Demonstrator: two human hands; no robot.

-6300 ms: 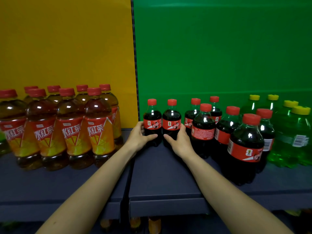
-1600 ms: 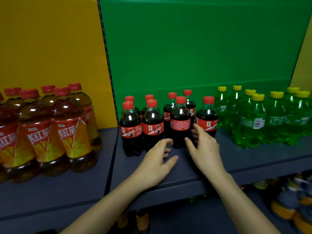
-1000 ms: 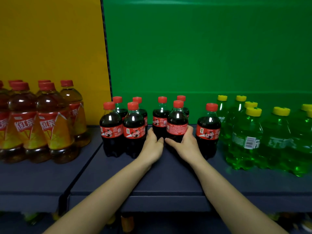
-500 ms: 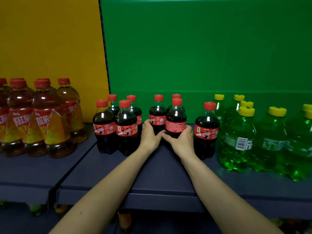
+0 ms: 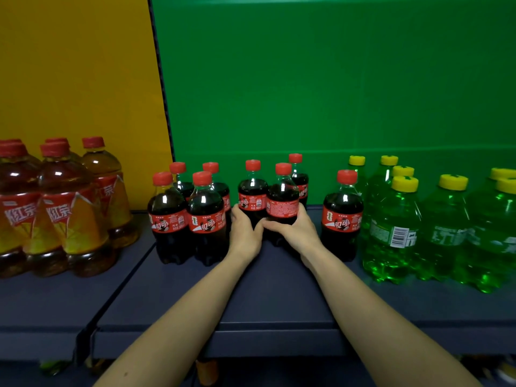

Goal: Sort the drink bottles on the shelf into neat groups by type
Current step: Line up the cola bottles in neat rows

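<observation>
Head view: your L hand (image 5: 245,233) grips a cola bottle (image 5: 252,195) low down; R hand (image 5: 294,231) grips the neighbour bottle (image 5: 282,202) just beside it; both stand upright on the shelf (image 5: 279,291).

Dim, even light falls from above and in front, leaving small white glints on the tea bottles (image 5: 69,205) at left and the cola bottles (image 5: 206,208). Under the shelf (image 5: 279,289) lies deep shadow. The wide lens bows the edges; the green bottles (image 5: 446,227) at right blur slightly.
</observation>
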